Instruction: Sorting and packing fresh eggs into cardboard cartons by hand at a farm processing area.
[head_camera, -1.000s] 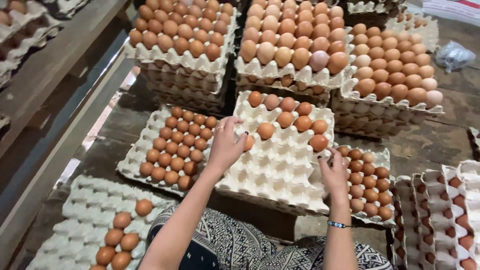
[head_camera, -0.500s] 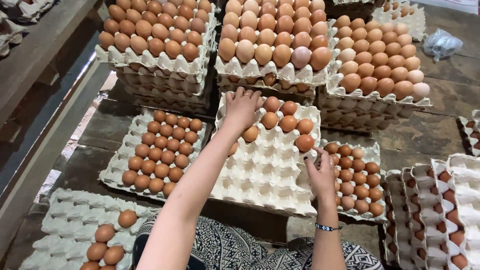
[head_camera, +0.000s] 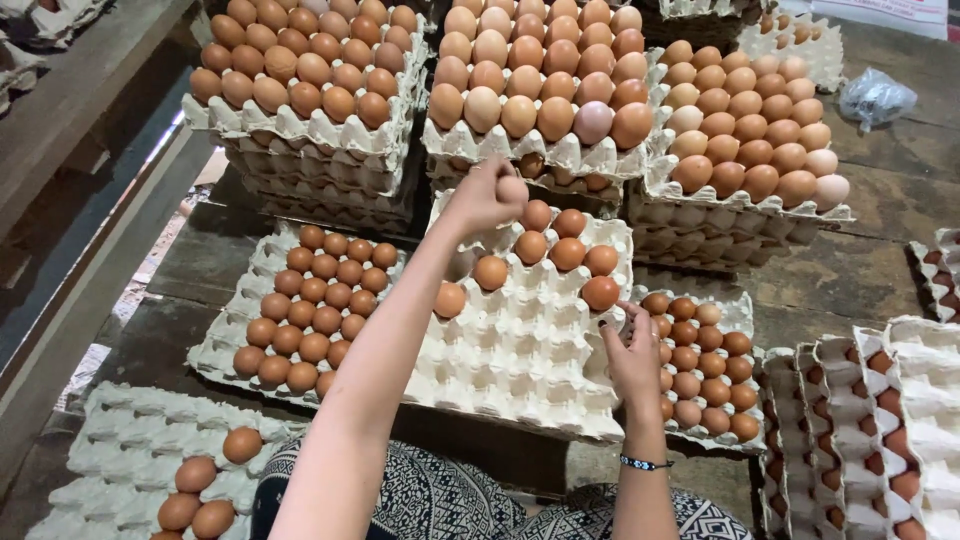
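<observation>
- While the left hand (head_camera: 490, 195) is reaching over the far end of the centre tray (head_camera: 520, 350), its fingers are curling together; whether an egg is inside, I cannot tell.
- The tray is pale grey pulp, mostly empty cups, carrying eight brown eggs (head_camera: 567, 253) near its far right corner.
- The right hand (head_camera: 632, 355) is resting at the tray's right edge, fingers closing around something pale, just below the nearest egg.
- Full stacks of eggs (head_camera: 540, 90) are standing behind.
</observation>
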